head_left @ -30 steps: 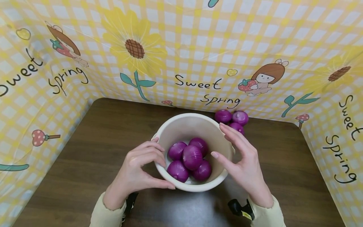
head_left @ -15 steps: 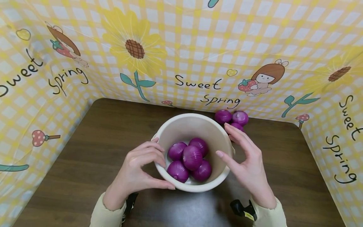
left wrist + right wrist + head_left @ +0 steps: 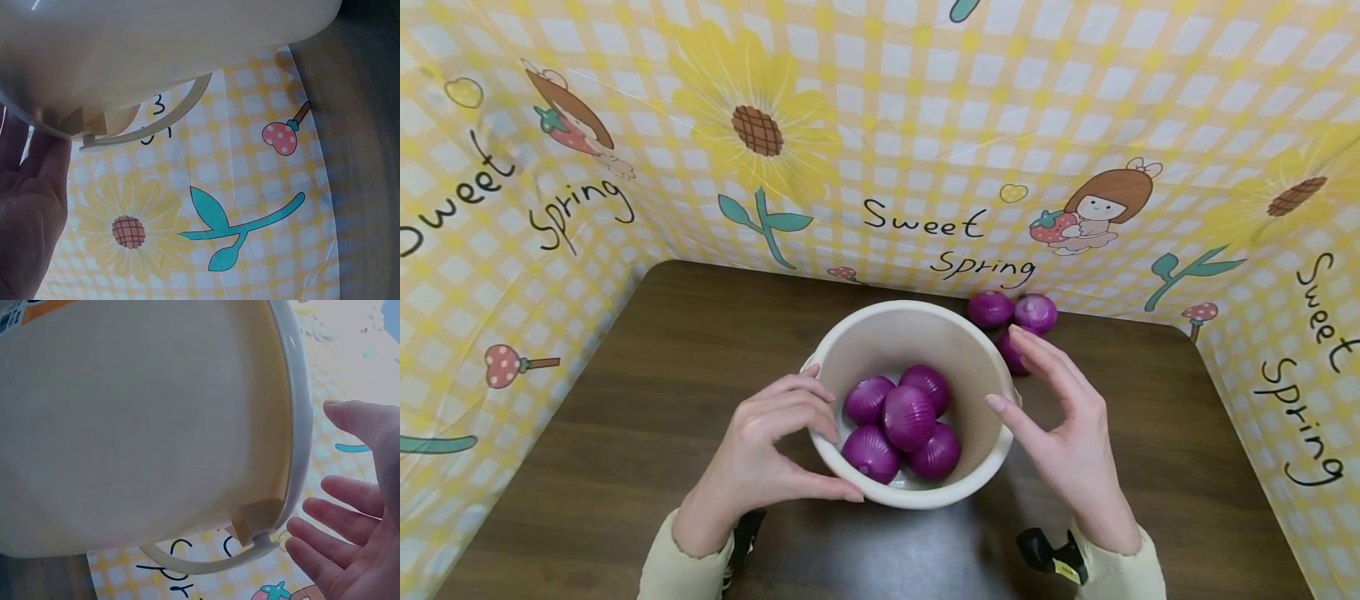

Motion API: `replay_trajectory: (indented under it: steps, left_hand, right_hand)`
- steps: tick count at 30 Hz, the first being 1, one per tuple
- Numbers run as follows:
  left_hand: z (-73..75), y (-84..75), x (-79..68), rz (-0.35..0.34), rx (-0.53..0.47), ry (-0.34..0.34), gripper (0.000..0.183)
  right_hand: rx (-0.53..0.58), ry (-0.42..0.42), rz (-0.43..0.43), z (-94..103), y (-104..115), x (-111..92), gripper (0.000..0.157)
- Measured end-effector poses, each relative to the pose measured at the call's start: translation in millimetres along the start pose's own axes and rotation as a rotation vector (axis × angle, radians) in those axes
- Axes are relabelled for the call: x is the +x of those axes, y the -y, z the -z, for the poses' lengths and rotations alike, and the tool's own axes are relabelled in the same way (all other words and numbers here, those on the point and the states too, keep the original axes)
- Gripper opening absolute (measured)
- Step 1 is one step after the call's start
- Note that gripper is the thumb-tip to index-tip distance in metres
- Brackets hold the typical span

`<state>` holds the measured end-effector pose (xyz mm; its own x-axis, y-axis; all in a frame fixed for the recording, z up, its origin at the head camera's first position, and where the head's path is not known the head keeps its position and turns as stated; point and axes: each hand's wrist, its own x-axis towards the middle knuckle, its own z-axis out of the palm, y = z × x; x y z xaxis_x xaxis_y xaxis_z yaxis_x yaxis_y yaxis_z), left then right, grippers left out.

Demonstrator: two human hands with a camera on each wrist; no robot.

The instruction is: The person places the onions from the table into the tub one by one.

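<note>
A cream bucket (image 3: 883,333) stands in the middle of the table with several purple onions (image 3: 910,417) in it. At its left rim is my left hand (image 3: 775,433), fingers bent over the edge and thumb along the front, holding it. In the left wrist view, those fingers (image 3: 50,156) meet the rim beside the pale handle (image 3: 169,128). My right hand (image 3: 1067,425) is off the right rim, fingers spread and holding nothing. The right wrist view shows a gap between the right hand (image 3: 350,531) and the bucket wall (image 3: 150,425).
Beyond the bucket's right side, three more onions (image 3: 1033,313) lie together near the back edge of the dark wooden table (image 3: 625,400). A yellow checked cloth (image 3: 910,125) with flower prints rises around the back and both sides.
My right hand has moved rightward, away from the bucket's rim. The nearest of the three loose onions has shifted slightly toward me. The left hand and bucket have stayed put.
</note>
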<state>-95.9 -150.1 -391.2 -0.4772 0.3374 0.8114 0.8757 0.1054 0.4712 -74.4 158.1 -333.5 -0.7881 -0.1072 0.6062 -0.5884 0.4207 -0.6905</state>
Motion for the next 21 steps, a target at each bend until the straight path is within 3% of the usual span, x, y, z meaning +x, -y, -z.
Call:
replay_trajectory:
  steps: [11,21]
  left_hand:
    - [-0.1,-0.2,-0.5,-0.001,-0.002,0.000,0.047]
    - [0.3,-0.9,0.1,0.017,0.002,0.003,0.048]
  right_hand:
    - [0.015,-0.042,-0.033,7.5,-3.6,0.3,0.066]
    - [0.040,-0.054,-0.106,18.9,-35.9,-4.8,0.071]
